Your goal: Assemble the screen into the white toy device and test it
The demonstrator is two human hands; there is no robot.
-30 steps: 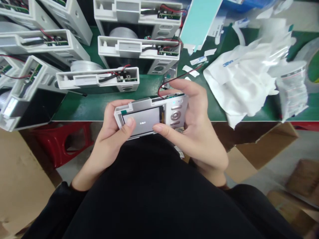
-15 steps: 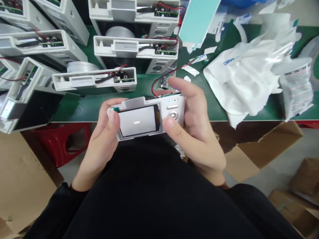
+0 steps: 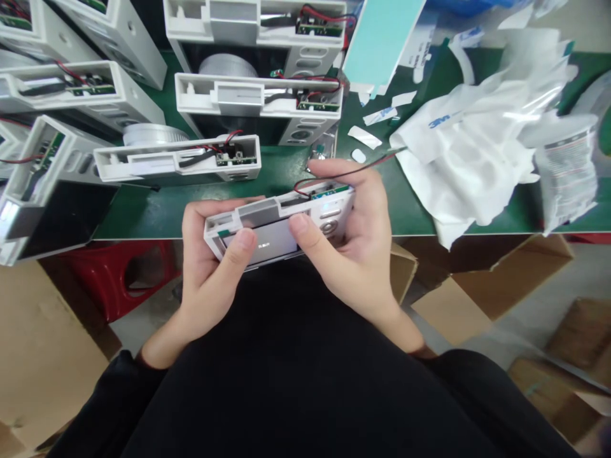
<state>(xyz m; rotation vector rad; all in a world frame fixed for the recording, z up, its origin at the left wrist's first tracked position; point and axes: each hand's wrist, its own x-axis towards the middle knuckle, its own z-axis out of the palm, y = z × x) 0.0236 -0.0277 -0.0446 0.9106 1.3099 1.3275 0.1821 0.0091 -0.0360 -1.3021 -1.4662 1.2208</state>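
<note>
Between both hands I hold a white digital camera (image 3: 274, 247), its top uncovered so that a green circuit board and a silver part show. Small white text glows on its lit grey screen. My left hand (image 3: 210, 267) is closed round the left end, thumb on the screen's left side. Gripping the right end, my right hand (image 3: 356, 229) has its thumb on the screen's right part, near the buttons. A thin red and black wire pair (image 3: 353, 170) runs from the open top across my right forefinger. The camera's front is hidden.
Several opened white cameras (image 3: 176, 159) stand at the left and back of the green bench (image 3: 143, 213). At the right lie a crumpled white 3M bag (image 3: 468, 140), paper scraps (image 3: 365, 137) and a turquoise sheet (image 3: 382, 44). Below are a red stool (image 3: 114, 273) and cardboard boxes (image 3: 501, 286).
The camera has tilted so that its open top shows more and its screen less. Both thumbs have moved inward over the screen. The wire now trails to the right.
</note>
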